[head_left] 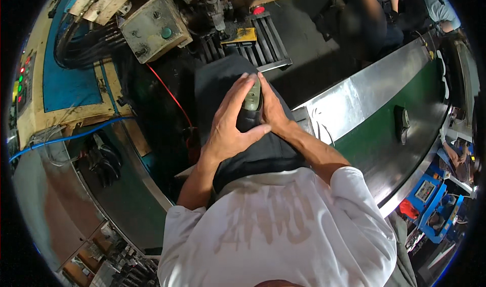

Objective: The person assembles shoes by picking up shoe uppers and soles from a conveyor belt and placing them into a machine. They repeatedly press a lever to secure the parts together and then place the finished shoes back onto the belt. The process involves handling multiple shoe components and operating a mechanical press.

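While both hands press in on it from the sides, a dark shoe [250, 119] with a hard olive-green block [252, 98] in its top sits over the person's lap, roughly mid-view. Left hand [228, 128] is curved around its left side, fingers pointing away from the body, thumb stretched across the near end toward the right wrist. Right hand [273, 110] is laid along the right side, fingers also pointing away; both hands grip the shoe between them, underside hidden. Dark trousers [215, 87] lie under the hands, white shirt [283, 226] nearer the camera. Just beyond the knees, a slatted metal rack [273, 40] with a yellow plate [243, 35] and a red knob [258, 10]. Left of that, a grimy metal box [152, 29] with a green button [166, 32]; a red cord [171, 95] runs down below it. Far left, a cream and blue cabinet [71, 74] with lit buttons, a blue hose [76, 137] along its lower side, and black objects [105, 160] below, too dark to sort out. Right side: shiny metal guard [349, 102] along a green belt [372, 152], a second shoe [402, 125] lying on the belt. Blue crate [436, 211] at far right. Other people [377, 16] at upper right, partly blurred.
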A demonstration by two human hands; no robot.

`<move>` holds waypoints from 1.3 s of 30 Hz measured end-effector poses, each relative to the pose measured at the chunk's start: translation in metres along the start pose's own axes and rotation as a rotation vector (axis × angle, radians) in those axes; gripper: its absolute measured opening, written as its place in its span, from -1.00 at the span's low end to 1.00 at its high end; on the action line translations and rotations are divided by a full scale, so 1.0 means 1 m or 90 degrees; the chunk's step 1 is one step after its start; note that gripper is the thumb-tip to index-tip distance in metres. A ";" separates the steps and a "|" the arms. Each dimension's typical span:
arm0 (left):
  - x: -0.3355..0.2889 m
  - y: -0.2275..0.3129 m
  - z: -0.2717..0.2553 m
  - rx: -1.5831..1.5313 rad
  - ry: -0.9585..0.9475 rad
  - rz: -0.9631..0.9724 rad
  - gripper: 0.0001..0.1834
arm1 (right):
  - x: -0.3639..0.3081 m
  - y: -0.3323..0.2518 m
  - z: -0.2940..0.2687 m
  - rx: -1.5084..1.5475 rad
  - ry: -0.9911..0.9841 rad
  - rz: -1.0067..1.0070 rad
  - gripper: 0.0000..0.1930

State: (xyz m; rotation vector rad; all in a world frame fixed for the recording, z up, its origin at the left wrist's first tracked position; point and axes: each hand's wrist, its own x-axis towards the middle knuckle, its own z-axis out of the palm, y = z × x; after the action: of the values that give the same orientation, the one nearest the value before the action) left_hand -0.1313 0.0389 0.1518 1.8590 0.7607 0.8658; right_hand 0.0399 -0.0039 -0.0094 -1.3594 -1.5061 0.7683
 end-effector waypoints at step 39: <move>0.042 -0.167 -0.054 -0.211 0.324 -0.236 -0.34 | 0.153 -0.171 -0.068 -0.379 -0.062 -0.236 -0.33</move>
State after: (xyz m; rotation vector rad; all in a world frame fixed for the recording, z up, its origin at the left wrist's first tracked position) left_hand -0.1759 0.1619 0.0282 1.1627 1.1509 1.1522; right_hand 0.0442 0.1035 0.2049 -1.4018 -2.0932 0.1496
